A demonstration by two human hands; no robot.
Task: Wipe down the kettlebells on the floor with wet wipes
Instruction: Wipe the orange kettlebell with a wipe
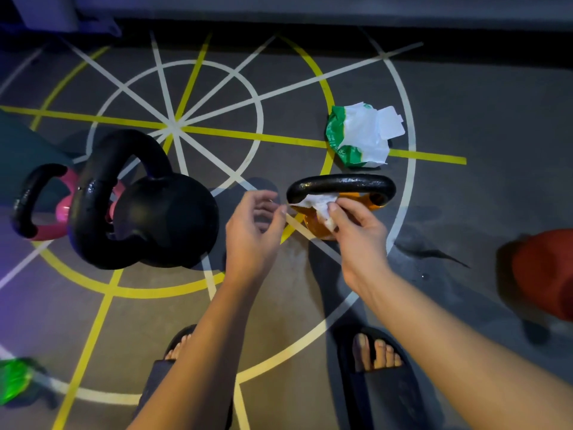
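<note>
- The floor (pixel 465 103) was grey, marked with yellow and white lines radiating through circles.
- A black kettlebell (pixel 161 212) lay tipped on its side at the left, well apart from both hands, with a pink kettlebell (pixel 59 209) touching it on its far left side.
- Both forearms reached forward and down from the bottom edge, above feet in dark sandals (pixel 384 392).
- An orange kettlebell (pixel 341 184) with a black handle stood upright just ahead of the hands, its body partly hidden by the right one.
- A green-and-white pack of wipes (pixel 359 135) lay open beyond that kettlebell, near it but not touching.
- The right hand (pixel 359 234) was angled inward, fingers and thumb pinching a wet wipe.
- The left hand (pixel 254 231) hung loosely curled, its thumb tip just beside the wipe's left corner; whether it pinched that corner could not be told.
- The wet wipe (pixel 316 203) was bunched against the underside of the handle's left end.
</note>
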